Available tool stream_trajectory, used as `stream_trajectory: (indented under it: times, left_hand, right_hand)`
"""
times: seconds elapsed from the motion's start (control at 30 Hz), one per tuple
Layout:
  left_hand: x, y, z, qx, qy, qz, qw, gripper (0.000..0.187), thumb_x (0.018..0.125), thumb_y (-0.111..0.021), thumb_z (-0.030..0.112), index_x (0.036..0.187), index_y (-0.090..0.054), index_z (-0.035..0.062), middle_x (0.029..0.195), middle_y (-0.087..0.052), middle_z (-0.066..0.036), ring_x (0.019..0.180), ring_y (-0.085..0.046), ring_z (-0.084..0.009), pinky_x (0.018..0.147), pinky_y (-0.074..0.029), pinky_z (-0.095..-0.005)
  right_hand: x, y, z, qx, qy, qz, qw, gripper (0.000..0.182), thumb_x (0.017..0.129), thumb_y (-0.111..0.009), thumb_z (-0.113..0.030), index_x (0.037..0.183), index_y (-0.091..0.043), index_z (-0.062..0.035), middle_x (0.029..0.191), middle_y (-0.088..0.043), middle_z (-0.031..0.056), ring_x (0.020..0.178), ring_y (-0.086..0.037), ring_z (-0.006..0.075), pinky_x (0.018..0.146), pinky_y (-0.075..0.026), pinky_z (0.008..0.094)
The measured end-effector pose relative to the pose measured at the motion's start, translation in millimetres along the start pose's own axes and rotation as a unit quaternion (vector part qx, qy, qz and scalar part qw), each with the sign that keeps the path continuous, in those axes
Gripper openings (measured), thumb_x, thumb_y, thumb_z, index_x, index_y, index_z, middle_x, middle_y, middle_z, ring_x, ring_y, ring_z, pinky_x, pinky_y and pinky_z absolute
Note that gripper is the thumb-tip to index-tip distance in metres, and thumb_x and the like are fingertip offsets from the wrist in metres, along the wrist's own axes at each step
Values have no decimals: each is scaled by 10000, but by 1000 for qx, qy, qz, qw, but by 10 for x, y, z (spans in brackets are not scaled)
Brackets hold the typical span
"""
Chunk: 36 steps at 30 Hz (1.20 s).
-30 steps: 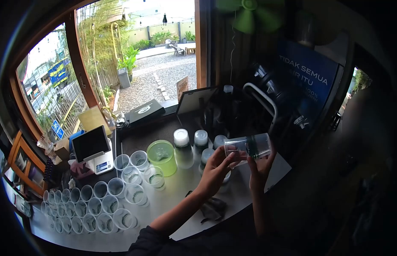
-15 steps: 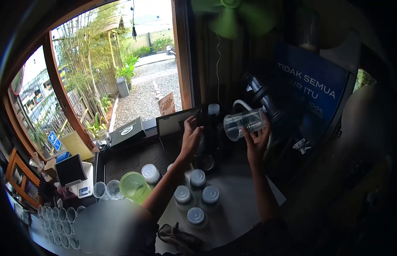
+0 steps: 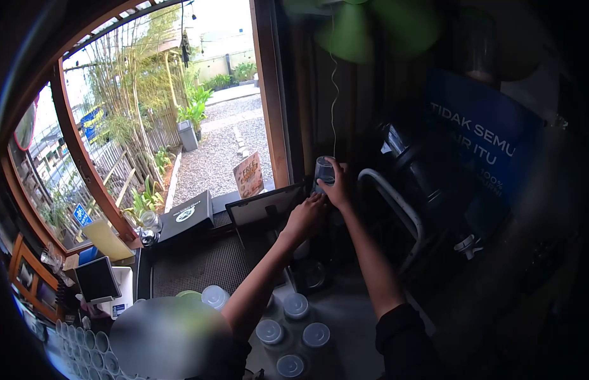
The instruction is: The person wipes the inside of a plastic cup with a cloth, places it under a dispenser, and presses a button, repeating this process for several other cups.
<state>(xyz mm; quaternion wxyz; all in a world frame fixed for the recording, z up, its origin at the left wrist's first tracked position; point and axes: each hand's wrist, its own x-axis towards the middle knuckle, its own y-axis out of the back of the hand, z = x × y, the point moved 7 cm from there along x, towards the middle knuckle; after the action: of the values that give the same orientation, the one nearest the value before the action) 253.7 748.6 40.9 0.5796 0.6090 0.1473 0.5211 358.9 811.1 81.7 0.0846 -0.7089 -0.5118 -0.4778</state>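
Observation:
At the back of the counter, my right hand (image 3: pixel 334 183) has its fingers wrapped around a clear plastic cup (image 3: pixel 324 168). My left hand (image 3: pixel 305 217) is just below and left of it, fingers drawn together close to the cup's lower end. Whatever those fingers grip, if anything, is hidden behind the hand. Nearer me, under my forearms, stand several lidded containers with whitish lids, among them a front one (image 3: pixel 290 365) and a right one (image 3: pixel 316 335). Another lidded container (image 3: pixel 215 297) is beside my left forearm.
A black ribbed mat (image 3: pixel 193 266) covers the counter's left part, with a dark screen (image 3: pixel 266 206) behind it. Rows of clear cups (image 3: pixel 85 348) and a tablet (image 3: pixel 98 280) are at left. A curved pale tube (image 3: pixel 399 209) rises right of my hands. A green fan (image 3: pixel 370 28) hangs above.
My right hand has carried the clear cup left and away from me, to the back of the counter. My left hand has moved over beside it, its fingers more closed. The view has shifted slightly.

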Motion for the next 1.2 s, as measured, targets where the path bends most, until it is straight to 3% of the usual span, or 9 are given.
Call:
stream_trajectory:
  times: [0.13, 0.2, 0.33, 0.43, 0.63, 0.67, 0.8, 0.9, 1.2]
  left_hand:
    - [-58, 105, 112, -29, 46, 17, 998, 373, 945, -452, 154, 1270, -493, -25, 1388, -449, -221, 1305, -421, -336, 1050, -412, -413]
    - [-75, 103, 139, -13, 41, 38, 998, 374, 940, -458, 149, 1269, -493, -23, 1383, -455, -220, 1307, -417, -334, 1049, -412, -414]
    - [-63, 60, 98, -49, 51, 20, 997, 383, 914, -475, 116, 1269, -490, -25, 1378, -460, -221, 1311, -406, -337, 1052, -408, -419]
    - [-50, 42, 87, -29, 23, 4, 999, 405, 877, -487, 80, 1268, -485, -28, 1378, -459, -221, 1315, -399, -343, 1054, -407, -422]
    - [-72, 20, 50, -65, 27, 24, 997, 488, 826, -512, 53, 1306, -466, -25, 1417, -408, -235, 1348, -346, -353, 1094, -358, -421]
    - [-87, 53, 48, -85, 24, 47, 995, 503, 828, -520, 59, 1320, -455, -25, 1431, -385, -238, 1359, -325, -355, 1102, -344, -421]
    - [-332, 334, 131, -88, 16, 105, 990, 562, 841, -553, 96, 1373, -411, -13, 1474, -305, -256, 1394, -244, -367, 1122, -308, -423]
    - [-690, 874, 349, -128, 49, 110, 984, 549, 870, -585, 168, 1371, -434, 0, 1476, -292, -273, 1393, -244, -381, 1122, -298, -417]
    - [-2691, 2590, 743, -201, 105, 109, 968, 451, 934, -583, 266, 1340, -522, 79, 1477, -346, -218, 1395, -294, -321, 1116, -279, -394]
  right_hand:
    - [29, -15, 44, 10, -9, 25, 1000, 231, 862, -661, -275, 969, -668, -71, 1059, -569, 162, 974, -588, 333, 839, -469, 391]
    - [50, 98, -34, 76, 32, 112, 990, 317, 928, -576, -331, 858, -688, -42, 1019, -622, 173, 934, -618, 344, 796, -482, 382]
    - [-14, -67, 58, -70, -77, -60, 993, 506, 974, -419, -443, 817, -701, -53, 783, -679, 169, 785, -656, 374, 726, -497, 422]
    - [-7, -5, -154, -193, 19, -41, 980, 522, 976, -402, -447, 828, -700, -45, 817, -686, 170, 770, -659, 372, 716, -500, 429]
    - [-52, -45, -103, -113, -15, -140, 984, 542, 973, -392, -467, 999, -687, -14, 984, -683, 174, 968, -632, 369, 983, -369, 508]
    - [-82, -105, -71, -125, -81, -298, 943, 567, 965, -393, -504, 1147, -641, -27, 1178, -633, 160, 1180, -543, 333, 1089, -198, 587]
    - [-350, -23, -303, -95, -40, -240, 965, 579, 963, -414, -507, 1319, -529, -66, 1415, -460, 157, 1397, -305, 290, 1121, -85, 621]
    - [-538, 339, -861, -12, 3, -67, 998, 466, 967, -471, -418, 1241, -588, -59, 1338, -531, 169, 1328, -408, 322, 1119, -195, 560]
    - [-1708, 967, -3013, 236, 47, -57, 969, 232, 935, -520, -205, 1030, -656, -43, 1022, -649, 120, 1035, -579, 265, 920, -425, 365]
